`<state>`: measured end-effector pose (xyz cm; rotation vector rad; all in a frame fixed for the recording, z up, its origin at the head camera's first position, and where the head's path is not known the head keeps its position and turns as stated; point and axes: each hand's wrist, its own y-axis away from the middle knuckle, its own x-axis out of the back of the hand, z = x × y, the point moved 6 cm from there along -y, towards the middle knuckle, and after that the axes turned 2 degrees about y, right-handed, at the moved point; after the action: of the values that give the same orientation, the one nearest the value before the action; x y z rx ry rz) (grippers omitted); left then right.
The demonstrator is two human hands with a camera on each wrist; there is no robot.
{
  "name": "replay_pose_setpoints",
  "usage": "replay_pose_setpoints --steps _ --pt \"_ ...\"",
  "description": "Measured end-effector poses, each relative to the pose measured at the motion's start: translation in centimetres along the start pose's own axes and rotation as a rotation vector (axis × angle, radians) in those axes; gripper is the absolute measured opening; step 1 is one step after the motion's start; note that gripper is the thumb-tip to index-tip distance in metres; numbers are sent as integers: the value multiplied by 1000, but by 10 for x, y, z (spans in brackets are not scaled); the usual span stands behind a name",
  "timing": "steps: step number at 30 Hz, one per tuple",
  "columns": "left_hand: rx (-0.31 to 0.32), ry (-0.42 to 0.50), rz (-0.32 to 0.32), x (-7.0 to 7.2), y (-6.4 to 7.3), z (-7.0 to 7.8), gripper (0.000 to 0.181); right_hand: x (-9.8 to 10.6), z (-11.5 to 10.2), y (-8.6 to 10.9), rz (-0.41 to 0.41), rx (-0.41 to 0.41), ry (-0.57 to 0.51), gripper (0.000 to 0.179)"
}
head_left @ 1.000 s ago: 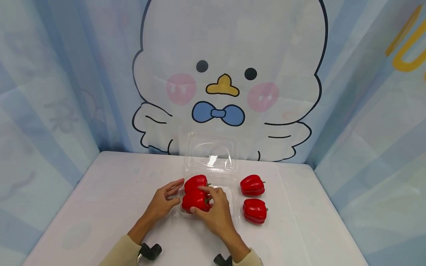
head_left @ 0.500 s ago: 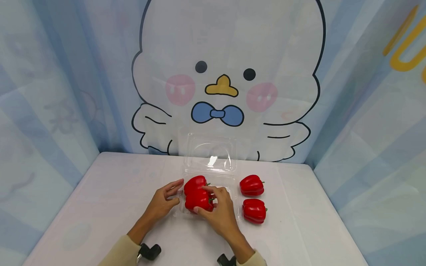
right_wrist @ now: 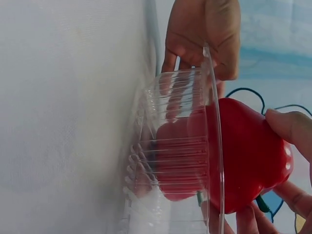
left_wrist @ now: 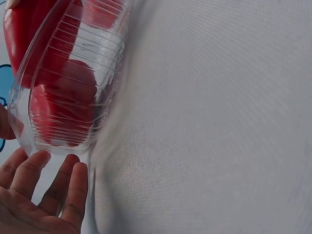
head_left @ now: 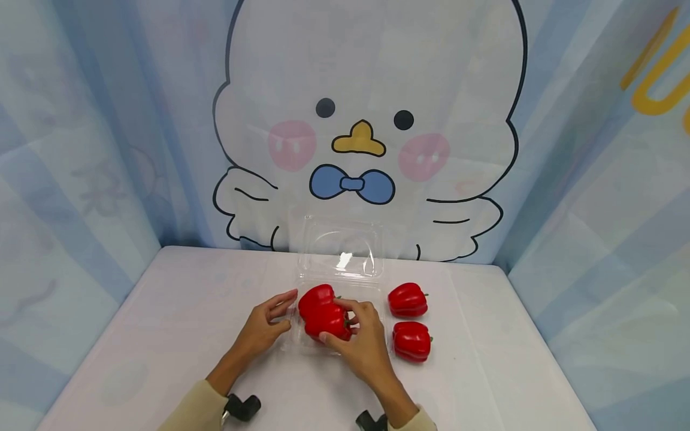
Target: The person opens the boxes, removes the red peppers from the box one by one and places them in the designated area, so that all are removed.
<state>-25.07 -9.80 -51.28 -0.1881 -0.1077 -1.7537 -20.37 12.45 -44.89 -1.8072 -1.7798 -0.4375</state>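
Note:
In the head view my right hand grips a red bell pepper between thumb and fingers, green stem toward the palm. The right wrist view has this pepper above the rim of a clear plastic clamshell container. A second red bell pepper lies inside the container at its back left, partly covered by the held one. My left hand rests at the container's left side, fingers extended. Seen from the left wrist, those fingers lie right at the ribbed clear wall.
Two more red bell peppers lie to the right of the container, one behind the other. The clear lid stands up at the back, near the cartoon-print curtain. White cloth covers the table.
My right hand has moved a little to the right with the held pepper, away from the container's left edge. The left hand stays in place.

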Motion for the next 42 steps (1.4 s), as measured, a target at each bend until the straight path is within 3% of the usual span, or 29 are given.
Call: replay_pose_setpoints --steps 42 --pt "36 8 -4 -1 -2 -3 66 44 8 0 140 -39 -28 73"
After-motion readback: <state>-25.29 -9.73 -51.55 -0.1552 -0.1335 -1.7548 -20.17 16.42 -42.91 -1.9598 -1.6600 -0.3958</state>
